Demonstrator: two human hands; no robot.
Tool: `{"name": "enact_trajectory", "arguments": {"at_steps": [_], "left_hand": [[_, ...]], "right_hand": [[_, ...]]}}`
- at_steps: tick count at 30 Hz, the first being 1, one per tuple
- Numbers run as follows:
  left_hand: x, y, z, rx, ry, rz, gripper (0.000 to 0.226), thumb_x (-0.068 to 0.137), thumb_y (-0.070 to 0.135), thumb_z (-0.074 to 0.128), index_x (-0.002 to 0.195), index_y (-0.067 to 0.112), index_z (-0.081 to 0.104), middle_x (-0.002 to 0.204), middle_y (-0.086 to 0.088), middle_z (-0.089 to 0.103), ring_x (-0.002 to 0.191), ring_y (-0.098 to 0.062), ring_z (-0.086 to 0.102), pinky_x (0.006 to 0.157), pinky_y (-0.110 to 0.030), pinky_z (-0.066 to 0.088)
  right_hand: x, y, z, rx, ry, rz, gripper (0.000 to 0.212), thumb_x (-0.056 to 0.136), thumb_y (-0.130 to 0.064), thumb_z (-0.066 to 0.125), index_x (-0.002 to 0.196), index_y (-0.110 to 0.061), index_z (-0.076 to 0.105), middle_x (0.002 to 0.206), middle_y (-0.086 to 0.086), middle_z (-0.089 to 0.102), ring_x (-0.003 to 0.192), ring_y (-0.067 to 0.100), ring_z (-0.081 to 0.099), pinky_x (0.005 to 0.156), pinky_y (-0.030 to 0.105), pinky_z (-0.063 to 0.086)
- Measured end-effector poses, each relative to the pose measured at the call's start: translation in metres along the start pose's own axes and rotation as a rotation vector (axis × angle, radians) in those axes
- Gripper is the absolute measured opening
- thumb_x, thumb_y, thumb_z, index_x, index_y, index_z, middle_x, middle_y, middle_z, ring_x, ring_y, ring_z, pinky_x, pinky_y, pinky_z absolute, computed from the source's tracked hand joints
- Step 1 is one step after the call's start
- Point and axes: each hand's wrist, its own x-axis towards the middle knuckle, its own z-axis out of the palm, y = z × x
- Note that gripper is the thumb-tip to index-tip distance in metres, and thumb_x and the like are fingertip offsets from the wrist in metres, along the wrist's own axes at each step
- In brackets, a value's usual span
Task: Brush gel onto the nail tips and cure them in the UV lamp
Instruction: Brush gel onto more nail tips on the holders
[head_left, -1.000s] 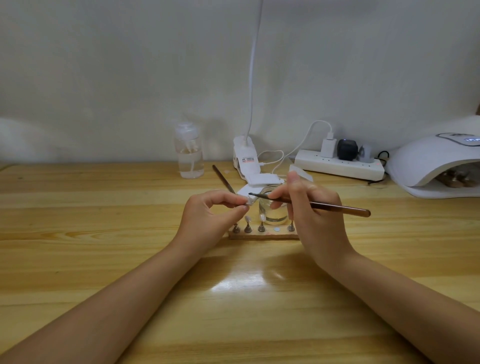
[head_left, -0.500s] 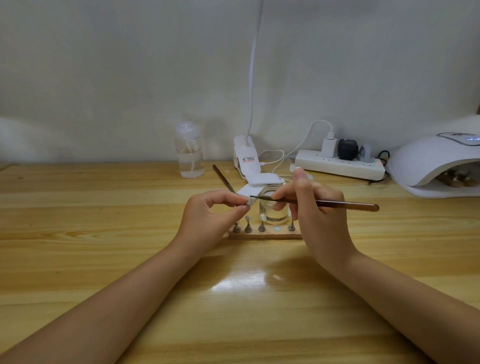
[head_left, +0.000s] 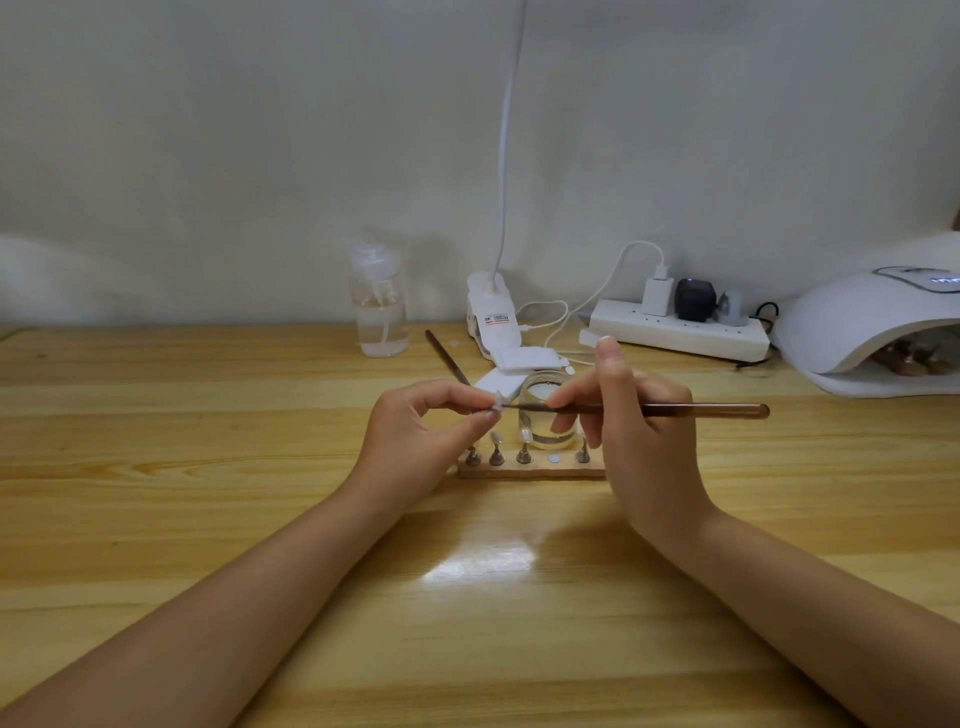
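UV lamp (head_left: 852, 332) cut off at right edge, only its left part and opening in view; brownish items inside its mouth too dark to identify. Nail tip (head_left: 497, 404) in left hand (head_left: 415, 441) tiny and pale, mostly hidden by the fingertips; cannot tell if gel is on it. Brush bristles too thin to make out where they meet the tip. Wooden holder (head_left: 530, 472) partly hidden behind both hands; small metal stands on it, some carrying pale nail tips, one white dot spot bare. Glass jar (head_left: 545, 415) of clear liquid behind the holder, partly blocked by right fingers. Second brush (head_left: 447, 357) lies on the surface behind left hand, its near end hidden. Left hand raised above the holder, thumb and forefinger pinching the nail tip, other fingers curled under. Right hand (head_left: 639, 431) also raised, palm facing left, fingers curled round the brush (head_left: 649, 410), which lies about level, point at the nail tip, handle end sticking out right; index finger straight up. Both forearms come in from the bottom corners, over the wooden surface (head_left: 208, 519). At back: clear pump bottle (head_left: 378, 317), white clip lamp base (head_left: 493, 322), power strip (head_left: 675, 332) with plugs.
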Motion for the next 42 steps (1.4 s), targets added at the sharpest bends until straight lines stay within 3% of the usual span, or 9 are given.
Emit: {"name": "enact_trajectory", "arguments": {"at_steps": [5,13,18,22,32,38,42], "left_hand": [[-0.0008,0.0002,-0.0005,-0.005,-0.006,0.002,0.017,0.073,0.008,0.073,0.073,0.025,0.069,0.078,0.007,0.069,0.079,0.000,0.062,0.070,-0.002,0.041],[0.0000,-0.0013,-0.0006,-0.002,0.009,-0.004,0.017,0.074,0.008,0.072,0.074,0.024,0.069,0.078,0.007,0.069,0.078,0.003,0.062,0.068,-0.001,0.041],[0.0001,-0.0011,-0.0003,-0.004,0.009,-0.006,0.015,0.074,0.008,0.072,0.075,0.023,0.070,0.078,0.005,0.069,0.078,0.001,0.062,0.067,-0.002,0.042],[0.0005,-0.0011,-0.0005,-0.007,0.011,-0.008,0.016,0.074,0.009,0.072,0.074,0.025,0.070,0.078,0.006,0.069,0.078,0.000,0.062,0.066,-0.003,0.043],[0.0007,-0.0030,-0.0006,-0.026,0.049,-0.045,0.018,0.072,0.010,0.074,0.077,0.027,0.070,0.076,0.012,0.071,0.076,0.003,0.064,0.062,-0.008,0.047],[-0.0005,0.0005,-0.0001,-0.040,0.068,-0.047,0.018,0.075,0.011,0.072,0.072,0.029,0.070,0.071,0.020,0.069,0.067,0.006,0.062,0.058,-0.004,0.043],[-0.0011,0.0020,0.0005,-0.043,0.061,-0.041,0.020,0.076,0.010,0.071,0.072,0.029,0.070,0.072,0.019,0.069,0.073,0.006,0.062,0.059,-0.003,0.043]], "right_hand": [[-0.0002,0.0000,0.0017,-0.023,-0.028,0.012,0.040,0.086,-0.034,0.042,0.069,-0.011,0.069,0.056,-0.002,0.063,0.051,-0.002,0.055,0.055,0.009,0.040],[-0.0019,-0.0014,0.0019,0.014,-0.016,0.037,0.047,0.085,-0.037,0.041,0.054,-0.012,0.066,0.048,0.010,0.060,0.044,0.005,0.054,0.054,0.010,0.040],[0.0000,0.0009,0.0013,-0.017,0.011,-0.011,0.041,0.093,-0.024,0.042,0.065,-0.010,0.068,0.053,-0.003,0.062,0.049,-0.001,0.054,0.057,0.008,0.040],[-0.0009,0.0010,0.0039,-0.022,-0.007,0.013,0.038,0.086,-0.035,0.043,0.069,-0.014,0.069,0.055,-0.005,0.063,0.051,-0.002,0.056,0.053,0.008,0.039],[-0.0032,0.0001,0.0024,0.013,-0.024,0.024,0.046,0.085,-0.039,0.040,0.057,-0.013,0.067,0.049,0.005,0.061,0.045,0.004,0.054,0.055,0.008,0.040],[0.0003,0.0010,-0.0009,0.017,0.029,-0.027,0.042,0.095,-0.018,0.041,0.062,-0.011,0.066,0.050,-0.004,0.061,0.047,-0.001,0.054,0.054,0.007,0.039],[0.0010,0.0017,-0.0016,-0.008,0.018,-0.048,0.038,0.095,-0.016,0.043,0.064,-0.015,0.067,0.052,-0.007,0.063,0.050,-0.002,0.055,0.058,0.008,0.041]]}}
